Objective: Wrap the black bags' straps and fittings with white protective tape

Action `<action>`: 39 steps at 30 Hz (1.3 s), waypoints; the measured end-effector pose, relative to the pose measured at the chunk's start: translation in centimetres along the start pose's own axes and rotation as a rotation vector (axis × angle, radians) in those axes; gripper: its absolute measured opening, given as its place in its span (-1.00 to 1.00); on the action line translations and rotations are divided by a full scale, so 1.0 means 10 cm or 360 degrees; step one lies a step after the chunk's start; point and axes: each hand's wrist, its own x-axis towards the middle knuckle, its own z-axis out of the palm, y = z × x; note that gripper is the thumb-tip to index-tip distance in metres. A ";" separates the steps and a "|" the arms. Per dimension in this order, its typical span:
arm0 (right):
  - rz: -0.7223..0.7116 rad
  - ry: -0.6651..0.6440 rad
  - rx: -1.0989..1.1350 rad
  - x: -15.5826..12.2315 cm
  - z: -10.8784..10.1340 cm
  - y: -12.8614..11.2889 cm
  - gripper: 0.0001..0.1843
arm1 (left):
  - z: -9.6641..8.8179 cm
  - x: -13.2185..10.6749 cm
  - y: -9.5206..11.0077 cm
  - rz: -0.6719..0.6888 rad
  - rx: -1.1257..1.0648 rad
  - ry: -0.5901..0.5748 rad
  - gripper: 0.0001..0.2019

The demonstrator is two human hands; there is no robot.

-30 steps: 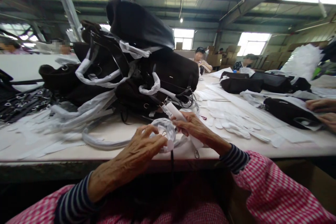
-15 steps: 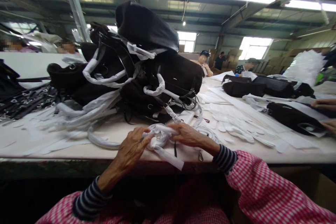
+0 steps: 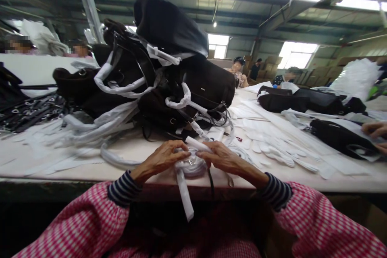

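A coiled strap [image 3: 196, 170] wrapped in thin white paper lies near the table's front edge, with a bit of metal showing at its middle. On its left side, my left hand [image 3: 163, 158] is closed, thumb and fingers pinching the coil. My right hand [image 3: 225, 159] grips the coil's right side, beside a white paper end [image 3: 196, 143] that sticks up. Another flat paper end [image 3: 185, 201] hangs over the edge toward me. Below my right hand dangles a narrow black strip [image 3: 211, 181].
Black bags [image 3: 187, 80] with paper-wrapped handles are heaped just ahead. Black straps with metal clips [image 3: 33, 109] lie left. White paper strips [image 3: 269, 145] cover the right, near another black bag [image 3: 341, 139] and a co-worker's hand [image 3: 375, 130]. Other people sit farther back.
My left hand has moved right and up along the coil. The hanging paper end has swung left and lower, while another end now sticks up between my hands.
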 end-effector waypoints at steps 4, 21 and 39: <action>0.0062 0.0061 -0.0156 0.12 0.00 0.01 -0.81 | 0.10 -0.23 0.15 0.0107 0.0228 0.0133 -0.82; 0.0294 -0.0192 -0.1159 0.56 0.33 -0.16 -0.74 | 0.36 -0.47 -0.14 0.0138 -0.0018 0.0465 -0.87; 0.0100 -0.0256 -0.0748 0.49 0.17 0.05 -0.90 | 0.24 -0.30 0.00 0.0084 0.0454 0.0158 -0.68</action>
